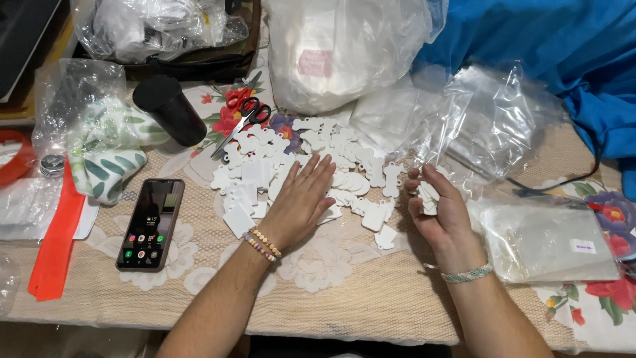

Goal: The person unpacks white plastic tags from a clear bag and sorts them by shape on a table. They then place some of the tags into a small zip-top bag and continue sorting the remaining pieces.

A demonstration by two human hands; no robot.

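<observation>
A heap of small white flat blanks (311,156), some bone-shaped and some square, is spread over the lace tablecloth (344,292). My left hand (301,199) lies flat, palm down, on the heap with its fingers spread. Beaded bracelets circle that wrist. To the right, my right hand (440,209) is curled around a small stack of white blanks (427,196), held just above the table. A woven band sits on that wrist.
A smartphone (151,224) with a lit screen lies at the left. Red-handled scissors (242,116) and a black cylinder (169,109) sit behind the heap. Clear plastic bags (490,126) pile at the back right, a flat bag (550,242) lies beside my right hand, and an orange strip (56,238) lies far left.
</observation>
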